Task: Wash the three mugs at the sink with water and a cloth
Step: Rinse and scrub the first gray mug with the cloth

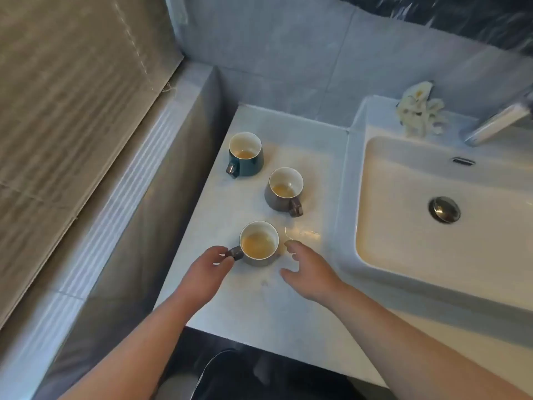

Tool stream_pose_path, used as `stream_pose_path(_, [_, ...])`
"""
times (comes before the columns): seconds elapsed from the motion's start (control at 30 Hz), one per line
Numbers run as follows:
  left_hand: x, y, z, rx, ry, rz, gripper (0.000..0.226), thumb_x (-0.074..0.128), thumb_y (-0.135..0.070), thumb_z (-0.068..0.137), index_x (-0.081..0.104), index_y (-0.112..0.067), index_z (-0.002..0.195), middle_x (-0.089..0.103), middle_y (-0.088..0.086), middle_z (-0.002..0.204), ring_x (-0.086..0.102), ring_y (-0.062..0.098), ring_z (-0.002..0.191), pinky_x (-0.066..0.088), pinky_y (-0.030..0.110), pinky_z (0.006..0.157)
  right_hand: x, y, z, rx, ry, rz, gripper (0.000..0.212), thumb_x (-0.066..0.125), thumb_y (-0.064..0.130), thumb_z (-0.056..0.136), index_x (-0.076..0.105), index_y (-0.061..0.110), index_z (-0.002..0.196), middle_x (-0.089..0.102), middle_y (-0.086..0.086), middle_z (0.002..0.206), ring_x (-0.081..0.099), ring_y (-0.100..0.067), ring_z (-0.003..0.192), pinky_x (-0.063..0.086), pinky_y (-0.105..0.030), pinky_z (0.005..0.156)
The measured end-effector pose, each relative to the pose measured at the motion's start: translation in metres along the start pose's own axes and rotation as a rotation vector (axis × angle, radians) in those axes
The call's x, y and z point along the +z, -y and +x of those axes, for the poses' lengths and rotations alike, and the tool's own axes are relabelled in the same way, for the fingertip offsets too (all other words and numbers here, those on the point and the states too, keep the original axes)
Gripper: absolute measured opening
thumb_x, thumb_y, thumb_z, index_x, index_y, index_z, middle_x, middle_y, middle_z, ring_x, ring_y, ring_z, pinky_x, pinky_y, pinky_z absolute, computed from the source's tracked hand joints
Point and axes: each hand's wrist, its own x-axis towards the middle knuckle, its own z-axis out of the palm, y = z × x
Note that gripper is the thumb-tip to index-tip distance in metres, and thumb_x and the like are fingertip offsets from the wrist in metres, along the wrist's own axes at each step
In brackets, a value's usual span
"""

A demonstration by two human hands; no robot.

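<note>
Toward the worktop's [259, 301] front edge, the left hand [207, 265] is pinching the handle of the nearest mug [259, 243], probably for lifting to the sink [403, 249], while the right hand [310, 271] is hovering released just beside it, and the grey mug [284, 192] and green mug [245, 155] are waiting behind.

Beige blind [72, 111] at left, pale ledge [115, 212] beside it; marble counter [259, 301]; grey tiled wall [288, 53] behind.
</note>
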Motion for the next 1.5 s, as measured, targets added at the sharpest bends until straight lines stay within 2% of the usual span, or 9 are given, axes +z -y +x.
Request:
stream_pose_path(0.1, [0.001, -0.003, 0.012, 0.033, 0.043, -0.027, 0.018, 0.048, -0.033, 0.104, 0.060, -0.029, 0.117, 0.065, -0.005, 0.118, 0.060, 0.021, 0.115, 0.050, 0.044, 0.104, -0.001, 0.012, 0.009, -0.041, -0.018, 0.079, 0.064, 0.070, 0.026, 0.085, 0.042, 0.024, 0.142, 0.053, 0.006, 0.138, 0.052, -0.015, 0.126, 0.040, -0.022, 0.092])
stream_pose_path(0.2, [0.000, -0.008, 0.016, 0.038, 0.087, -0.037, 0.015, 0.049, -0.032, 0.103, 0.062, -0.037, 0.100, 0.067, -0.014, 0.107, 0.063, 0.013, 0.109, 0.051, 0.041, 0.102, -0.001, 0.021, 0.015, -0.038, -0.024, 0.122, 0.062, 0.073, 0.023, 0.081, 0.046, 0.027, 0.137, 0.056, 0.009, 0.130, 0.055, -0.013, 0.119, 0.040, -0.021, 0.089])
stream_pose_path(0.37, [-0.003, -0.008, 0.023, 0.003, 0.117, -0.051, 0.017, 0.052, -0.035, 0.102, 0.067, -0.028, 0.106, 0.070, -0.006, 0.108, 0.066, 0.018, 0.104, 0.055, 0.042, 0.099, 0.000, 0.026, 0.020, -0.020, -0.028, 0.188, 0.062, 0.078, 0.021, 0.078, 0.048, 0.029, 0.131, 0.056, 0.016, 0.117, 0.057, -0.010, 0.113, 0.045, -0.022, 0.089])
stream_pose_path(0.57, [0.000, -0.013, 0.020, 0.004, 0.080, 0.016, 0.022, 0.059, -0.039, 0.098, 0.066, -0.019, 0.098, 0.068, 0.003, 0.094, 0.067, 0.021, 0.094, 0.056, 0.037, 0.088, 0.003, 0.032, 0.019, -0.009, -0.039, 0.225, 0.062, 0.081, 0.021, 0.076, 0.048, 0.030, 0.128, 0.058, 0.014, 0.117, 0.059, -0.011, 0.111, 0.051, -0.026, 0.090])
stream_pose_path(0.73, [-0.006, -0.020, 0.007, 0.020, 0.067, -0.010, 0.022, 0.062, -0.039, 0.096, 0.067, -0.017, 0.094, 0.067, 0.005, 0.091, 0.067, 0.024, 0.092, 0.058, 0.041, 0.091, 0.001, 0.035, 0.004, -0.016, -0.069, 0.278, 0.062, 0.081, 0.023, 0.076, 0.049, 0.034, 0.128, 0.058, 0.017, 0.120, 0.058, -0.007, 0.111, 0.049, -0.022, 0.087])
stream_pose_path(1.2, [-0.011, -0.074, -0.038, 0.182, 0.162, 0.012, 0.029, 0.064, -0.037, 0.094, 0.069, -0.009, 0.087, 0.068, 0.011, 0.096, 0.069, 0.028, 0.094, 0.056, 0.047, 0.092, -0.018, 0.034, -0.073, -0.013, -0.351, 0.426, 0.063, 0.079, 0.031, 0.074, 0.052, 0.044, 0.129, 0.061, 0.024, 0.123, 0.058, 0.002, 0.112, 0.053, -0.025, 0.091])
stream_pose_path(1.33, [-0.002, -0.096, -0.046, 0.247, 0.210, 0.065, 0.026, 0.065, -0.036, 0.093, 0.068, -0.012, 0.085, 0.069, 0.009, 0.094, 0.068, 0.030, 0.095, 0.056, 0.048, 0.087, -0.028, 0.029, -0.098, 0.009, -0.448, 0.476, 0.064, 0.080, 0.030, 0.076, 0.051, 0.044, 0.131, 0.060, 0.026, 0.125, 0.056, 0.005, 0.113, 0.052, -0.022, 0.090])
stream_pose_path(1.43, [0.010, -0.113, -0.054, 0.288, 0.256, 0.086, 0.022, 0.067, -0.034, 0.093, 0.067, -0.015, 0.082, 0.069, 0.008, 0.091, 0.067, 0.032, 0.096, 0.051, 0.037, 0.072, -0.037, 0.021, -0.117, 0.023, -0.508, 0.525, 0.064, 0.080, 0.030, 0.076, 0.051, 0.045, 0.132, 0.060, 0.023, 0.125, 0.055, 0.003, 0.115, 0.052, -0.024, 0.092])
stream_pose_path(1.5, [0.019, -0.125, -0.061, 0.312, 0.271, 0.082, 0.023, 0.067, -0.033, 0.093, 0.066, -0.014, 0.079, 0.069, 0.011, 0.090, 0.067, 0.034, 0.097, 0.047, 0.035, 0.067, -0.046, 0.016, -0.128, 0.032, -0.542, 0.529, 0.065, 0.079, 0.030, 0.077, 0.050, 0.046, 0.133, 0.059, 0.023, 0.126, 0.055, 0.003, 0.116, 0.052, -0.023, 0.092])
